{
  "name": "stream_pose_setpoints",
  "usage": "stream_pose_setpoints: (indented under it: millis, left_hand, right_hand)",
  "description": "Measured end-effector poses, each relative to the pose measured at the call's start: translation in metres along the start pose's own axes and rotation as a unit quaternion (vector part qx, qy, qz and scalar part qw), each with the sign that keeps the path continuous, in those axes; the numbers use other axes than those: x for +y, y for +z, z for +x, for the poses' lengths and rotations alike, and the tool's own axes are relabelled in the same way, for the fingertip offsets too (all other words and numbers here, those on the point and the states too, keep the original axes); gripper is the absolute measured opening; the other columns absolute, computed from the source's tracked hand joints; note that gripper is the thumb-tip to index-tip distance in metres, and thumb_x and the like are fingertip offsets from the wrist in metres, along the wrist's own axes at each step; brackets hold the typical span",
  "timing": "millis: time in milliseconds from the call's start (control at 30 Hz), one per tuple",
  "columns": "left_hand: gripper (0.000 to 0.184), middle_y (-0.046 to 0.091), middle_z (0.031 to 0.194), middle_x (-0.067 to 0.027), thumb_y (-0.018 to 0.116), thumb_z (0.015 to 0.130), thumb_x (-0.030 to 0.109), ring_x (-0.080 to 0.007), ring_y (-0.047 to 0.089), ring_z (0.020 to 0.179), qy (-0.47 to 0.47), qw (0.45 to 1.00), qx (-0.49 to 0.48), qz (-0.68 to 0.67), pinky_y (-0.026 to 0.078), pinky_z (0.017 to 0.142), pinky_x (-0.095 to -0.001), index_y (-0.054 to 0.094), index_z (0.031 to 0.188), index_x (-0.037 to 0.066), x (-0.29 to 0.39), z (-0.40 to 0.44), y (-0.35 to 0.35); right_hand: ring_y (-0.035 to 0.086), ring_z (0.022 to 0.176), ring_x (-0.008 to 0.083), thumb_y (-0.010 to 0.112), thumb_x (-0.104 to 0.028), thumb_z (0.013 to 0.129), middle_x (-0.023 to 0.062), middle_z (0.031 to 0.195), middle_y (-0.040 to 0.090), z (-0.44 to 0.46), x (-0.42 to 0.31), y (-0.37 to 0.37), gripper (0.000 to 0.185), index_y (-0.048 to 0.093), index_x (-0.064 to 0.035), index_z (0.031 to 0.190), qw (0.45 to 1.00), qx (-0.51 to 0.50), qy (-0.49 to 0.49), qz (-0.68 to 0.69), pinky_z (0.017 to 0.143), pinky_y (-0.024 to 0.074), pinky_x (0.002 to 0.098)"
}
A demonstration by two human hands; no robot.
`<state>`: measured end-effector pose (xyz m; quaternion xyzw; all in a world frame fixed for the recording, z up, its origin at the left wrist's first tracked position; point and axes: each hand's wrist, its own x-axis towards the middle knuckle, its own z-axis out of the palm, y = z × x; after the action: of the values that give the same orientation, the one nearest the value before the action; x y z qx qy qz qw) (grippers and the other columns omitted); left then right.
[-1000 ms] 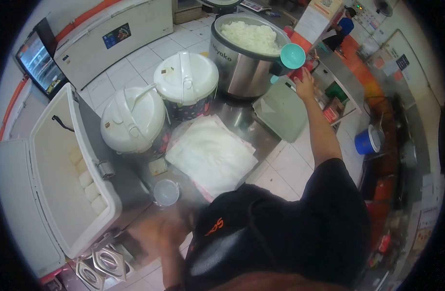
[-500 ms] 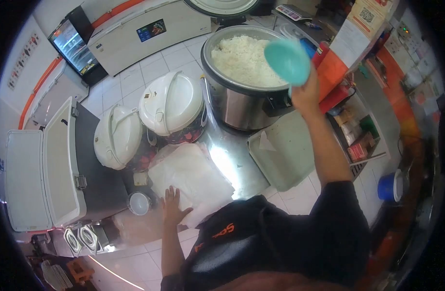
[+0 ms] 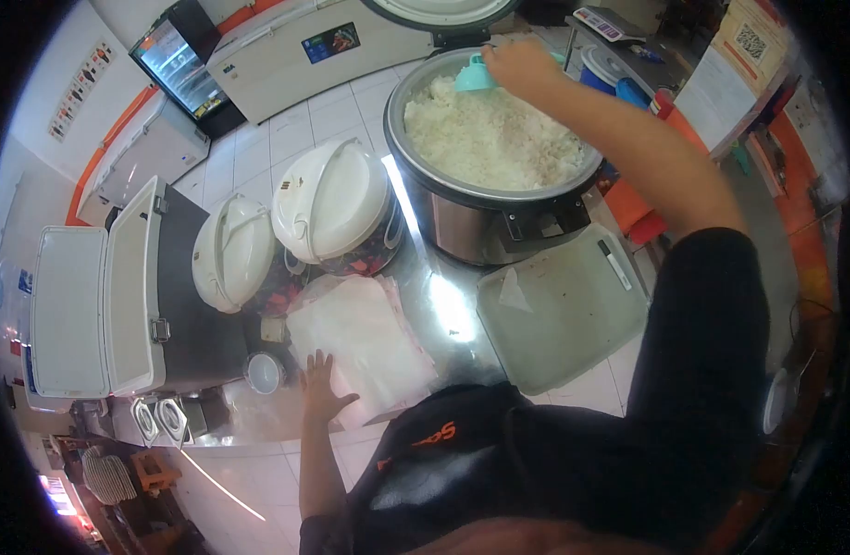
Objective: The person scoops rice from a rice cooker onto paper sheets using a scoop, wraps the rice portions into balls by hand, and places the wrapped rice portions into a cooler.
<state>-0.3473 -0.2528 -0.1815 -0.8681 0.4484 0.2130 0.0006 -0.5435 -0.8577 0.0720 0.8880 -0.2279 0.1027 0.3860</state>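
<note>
- Find cool box (image 3: 203, 296) at far left, with lid (image 3: 70, 310) swung back.
- Find first pot (image 3: 230, 254) and second pot (image 3: 330, 203) side by side to its right, both covered in white.
- Note cup (image 3: 265, 373) near left hand (image 3: 323, 390), without touching it.
- Observe left hand palm down, fingers spread wide, resting at the near left edge of sheets (image 3: 374, 338); find nothing gripped.
- Note sheets stacked flat, in front of second pot.
- Find cooker (image 3: 452, 222) upright beyond the sheets, uncovered, with rice (image 3: 499, 139) high inside.
- Locate scoop (image 3: 474, 78) within the cooker's rim, at the far left part of the rice. Cannot confirm contact with the rice.
- Record long axis of scoop as roughly crosswise, bowl end pointing left, away from right hand (image 3: 521, 65). Assess mouth as probably turned down; cannot confirm.
- Observe right hand closed around scoop from above, fingers curled; cannot see the full grip.
- Judge step in hand as working scoop at the rice. Judge next move to call for a firm grip, a controlled tilt and clearance from the rim.
- Find tray (image 3: 564, 314) right of sheets, with marker (image 3: 615, 265) lying along its right side.
</note>
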Motion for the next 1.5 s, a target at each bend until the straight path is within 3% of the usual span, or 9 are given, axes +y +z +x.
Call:
stream_pose_setpoints:
  millis: [200, 300, 533, 600, 700, 933, 1333, 1433, 1500]
  left_hand:
    - [0.113, 0.021, 0.161, -0.0164, 0.089, 0.059, 0.044, -0.0333, 0.014, 0.150, -0.004, 1.000, -0.021, 0.012, 0.008, 0.121, -0.0546, 0.033, 0.150, 0.007, 0.003, -0.002, 0.007]
    - [0.111, 0.024, 0.159, -0.0175, 0.088, 0.060, 0.043, -0.0344, 0.016, 0.149, -0.011, 0.999, -0.027, 0.023, 0.010, 0.120, -0.0551, 0.034, 0.150, 0.007, 0.012, 0.001, 0.001]
    - [0.114, 0.019, 0.162, -0.0149, 0.091, 0.055, 0.038, -0.0312, 0.014, 0.150, -0.042, 0.998, -0.039, -0.013, 0.013, 0.119, -0.0547, 0.035, 0.150, 0.008, 0.017, 0.001, -0.003]
    - [0.114, 0.019, 0.162, -0.0150, 0.091, 0.055, 0.037, -0.0315, 0.014, 0.150, -0.037, 0.999, -0.031, -0.022, 0.014, 0.119, -0.0555, 0.035, 0.150, 0.009, 0.013, 0.001, 0.001]
    - [0.115, 0.019, 0.162, -0.0153, 0.092, 0.053, 0.036, -0.0324, 0.014, 0.150, -0.035, 0.998, -0.025, -0.034, 0.015, 0.118, -0.0574, 0.035, 0.150, 0.009, 0.011, 0.002, 0.003]
    - [0.111, 0.021, 0.160, -0.0174, 0.091, 0.057, 0.036, -0.0348, 0.016, 0.149, -0.039, 0.998, -0.039, -0.021, 0.017, 0.117, -0.0592, 0.034, 0.149, 0.007, 0.015, 0.003, -0.002]
    - [0.112, 0.021, 0.161, -0.0164, 0.092, 0.054, 0.030, -0.0345, 0.016, 0.149, -0.038, 0.998, -0.030, -0.042, 0.018, 0.117, -0.0580, 0.036, 0.148, 0.007, 0.012, 0.004, 0.000]
    - [0.113, 0.021, 0.161, -0.0155, 0.093, 0.054, 0.031, -0.0340, 0.016, 0.149, -0.032, 0.998, -0.022, -0.042, 0.018, 0.117, -0.0590, 0.036, 0.149, 0.009, 0.006, 0.005, 0.005]
    - [0.113, 0.021, 0.161, -0.0147, 0.093, 0.053, 0.032, -0.0337, 0.016, 0.149, -0.032, 0.998, -0.020, -0.045, 0.017, 0.117, -0.0595, 0.036, 0.149, 0.010, 0.004, 0.006, 0.007]
  right_hand:
    - [0.071, 0.072, 0.0309, 0.053, -0.012, 0.088, 0.0143, 0.079, 0.070, -0.066, -0.029, -0.043, 0.025, 0.064, -0.0025, 0.109, 0.978, -0.100, -0.134, 0.123, 0.060, 0.0554, 0.0445]
    - [0.070, 0.076, 0.0316, 0.053, -0.012, 0.089, 0.0139, 0.083, 0.068, -0.072, -0.039, -0.053, 0.032, 0.060, -0.0062, 0.119, 0.964, -0.179, -0.138, 0.139, 0.064, 0.0549, 0.0431]
    - [0.069, 0.086, 0.0337, 0.056, -0.014, 0.090, 0.0158, 0.089, 0.069, -0.076, -0.037, -0.069, 0.027, 0.061, -0.0076, 0.115, 0.944, -0.226, -0.143, 0.195, 0.076, 0.0534, 0.0453]
    - [0.068, 0.096, 0.0344, 0.056, -0.016, 0.090, 0.0170, 0.097, 0.070, -0.073, -0.033, -0.074, 0.022, 0.067, -0.0055, 0.106, 0.908, -0.313, -0.130, 0.247, 0.082, 0.0536, 0.0449]
    - [0.066, 0.098, 0.0366, 0.058, -0.018, 0.091, 0.0192, 0.101, 0.069, -0.076, -0.029, -0.075, 0.024, 0.067, -0.0040, 0.108, 0.868, -0.376, -0.088, 0.312, 0.085, 0.0515, 0.0457]
    - [0.063, 0.097, 0.0415, 0.054, -0.015, 0.093, 0.0225, 0.102, 0.067, -0.087, 0.000, -0.091, 0.025, 0.063, -0.0070, 0.114, 0.854, -0.353, -0.088, 0.371, 0.086, 0.0488, 0.0486]
    - [0.066, 0.092, 0.0275, 0.055, -0.019, 0.093, 0.0204, 0.104, 0.069, -0.079, 0.014, -0.043, 0.034, 0.063, 0.0015, 0.119, 0.816, -0.272, -0.018, 0.510, 0.086, 0.0490, 0.0368]
    - [0.065, 0.083, 0.0228, 0.054, -0.019, 0.093, 0.0161, 0.093, 0.070, -0.076, 0.010, -0.050, 0.033, 0.064, 0.0013, 0.117, 0.802, -0.277, -0.014, 0.528, 0.078, 0.0501, 0.0359]
    - [0.056, 0.067, 0.0114, 0.057, -0.015, 0.092, 0.0040, 0.079, 0.060, -0.073, 0.007, -0.064, 0.022, 0.063, 0.0000, 0.105, 0.744, -0.343, 0.072, 0.569, 0.061, 0.0466, 0.0281]
